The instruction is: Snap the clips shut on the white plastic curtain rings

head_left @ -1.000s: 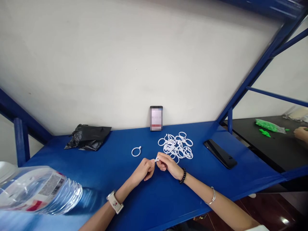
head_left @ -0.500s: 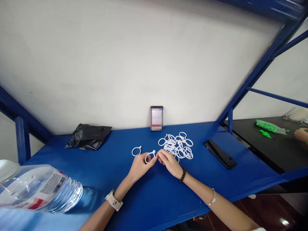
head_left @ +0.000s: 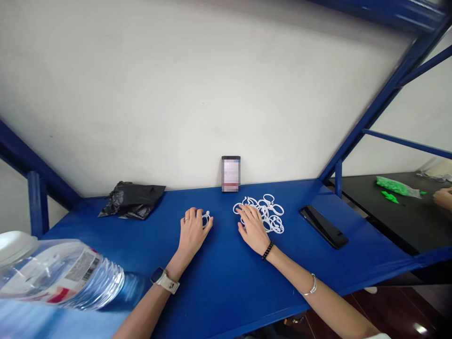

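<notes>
My left hand (head_left: 193, 231) is palm down on the blue table, its fingers stretched forward and the thumb apart. Between thumb and forefinger shows part of a white plastic ring (head_left: 204, 221) with a small knob; the hand hides the rest, and any second ring under it. To the right, my right hand (head_left: 254, 230) reaches over a loose pile of white plastic rings (head_left: 277, 223). Its fingers are spread on the pile's near left side and cover several rings. I cannot see any ring gripped in it.
A phone (head_left: 230, 174) leans on the wall; a black phone (head_left: 324, 227) lies right of the pile. A black plastic bag (head_left: 132, 200) sits back left, a large water bottle (head_left: 67, 273) near left. Another person's hand (head_left: 443, 197) and green pieces (head_left: 395, 185) show far right.
My hands have parted. The left moved left and down over the lone ring, taking the ring it held out of clear view. The right moved right onto the pile, its fingers spreading.
</notes>
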Demonstrator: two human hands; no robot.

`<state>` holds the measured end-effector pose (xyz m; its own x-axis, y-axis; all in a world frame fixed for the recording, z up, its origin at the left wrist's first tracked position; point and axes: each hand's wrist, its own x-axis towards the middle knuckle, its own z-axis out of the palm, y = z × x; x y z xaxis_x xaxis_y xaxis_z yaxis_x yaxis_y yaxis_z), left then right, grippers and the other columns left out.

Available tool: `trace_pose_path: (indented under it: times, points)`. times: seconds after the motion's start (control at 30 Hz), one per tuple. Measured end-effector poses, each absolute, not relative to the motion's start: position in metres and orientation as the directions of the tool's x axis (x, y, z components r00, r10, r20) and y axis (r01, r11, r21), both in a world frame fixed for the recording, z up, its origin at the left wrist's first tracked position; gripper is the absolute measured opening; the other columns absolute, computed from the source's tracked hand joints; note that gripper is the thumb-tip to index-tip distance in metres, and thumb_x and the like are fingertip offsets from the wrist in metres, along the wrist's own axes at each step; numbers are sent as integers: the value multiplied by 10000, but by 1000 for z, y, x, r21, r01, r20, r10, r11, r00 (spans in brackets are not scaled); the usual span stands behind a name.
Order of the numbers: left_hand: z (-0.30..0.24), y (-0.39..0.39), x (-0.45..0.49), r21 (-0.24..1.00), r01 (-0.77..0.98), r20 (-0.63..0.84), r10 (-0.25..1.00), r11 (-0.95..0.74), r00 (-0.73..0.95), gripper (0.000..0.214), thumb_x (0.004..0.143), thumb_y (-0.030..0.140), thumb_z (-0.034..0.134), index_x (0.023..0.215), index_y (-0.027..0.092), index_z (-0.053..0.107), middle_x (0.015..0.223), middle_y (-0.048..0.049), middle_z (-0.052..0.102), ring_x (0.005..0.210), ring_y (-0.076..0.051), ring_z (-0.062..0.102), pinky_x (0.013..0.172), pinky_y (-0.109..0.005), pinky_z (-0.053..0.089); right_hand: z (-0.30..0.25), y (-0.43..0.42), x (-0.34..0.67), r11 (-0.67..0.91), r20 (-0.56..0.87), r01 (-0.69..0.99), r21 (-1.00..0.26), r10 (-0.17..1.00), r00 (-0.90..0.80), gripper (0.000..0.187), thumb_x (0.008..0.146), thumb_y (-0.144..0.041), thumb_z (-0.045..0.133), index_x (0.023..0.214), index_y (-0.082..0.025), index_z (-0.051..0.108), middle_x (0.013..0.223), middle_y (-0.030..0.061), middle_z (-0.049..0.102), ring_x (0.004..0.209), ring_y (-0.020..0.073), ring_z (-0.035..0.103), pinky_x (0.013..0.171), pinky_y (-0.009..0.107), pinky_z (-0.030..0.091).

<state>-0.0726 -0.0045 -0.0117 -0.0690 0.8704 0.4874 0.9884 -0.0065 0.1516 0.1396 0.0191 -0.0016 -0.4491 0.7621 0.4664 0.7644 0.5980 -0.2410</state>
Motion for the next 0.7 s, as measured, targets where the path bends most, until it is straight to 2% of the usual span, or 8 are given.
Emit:
trace_pose_path:
  times: [0.13, 0.37, 0.47, 0.7]
  points:
    - [-25, -5, -71, 83, 996, 457, 889, -23, -18, 389, 908, 414, 401, 1097, 111, 556, 1090, -169, 567, 1047, -307, 524, 840, -436, 415, -6, 22, 141, 578, 459, 795, -183, 765, -451, 333, 854, -135, 459, 1170, -149, 563, 1216, 112, 585, 1222, 284, 444, 1081, 519, 280]
    - [-27, -6, -71, 33, 999, 442, 897, -43, 24, 407, 915, 390, 393, 1144, 94, 552, 1137, -192, 553, 1080, -325, 515, 854, -460, 412, -6, 23, 142, 557, 464, 816, -155, 771, -437, 191, 842, -78, 466, 894, -196, 606, 979, 73, 626, 1060, 258, 523, 1045, 529, 261]
    - [-29, -6, -71, 42, 998, 453, 891, -46, 22, 426, 913, 404, 390, 1141, 84, 554, 1135, -199, 557, 1081, -331, 519, 851, -465, 417, -5, 22, 142, 563, 473, 807, -179, 768, -432, 169, 856, -80, 463, 831, -199, 581, 937, 62, 621, 1039, 253, 523, 1038, 524, 249]
    - [-24, -8, -66, 89, 994, 517, 856, -69, 13, 416, 905, 387, 413, 1163, 82, 532, 1161, -208, 554, 1123, -340, 501, 868, -479, 416, 2, 18, 139, 637, 520, 710, -300, 733, -438, 139, 905, -130, 445, 874, -207, 557, 979, 57, 631, 1109, 244, 501, 1012, 488, 277]
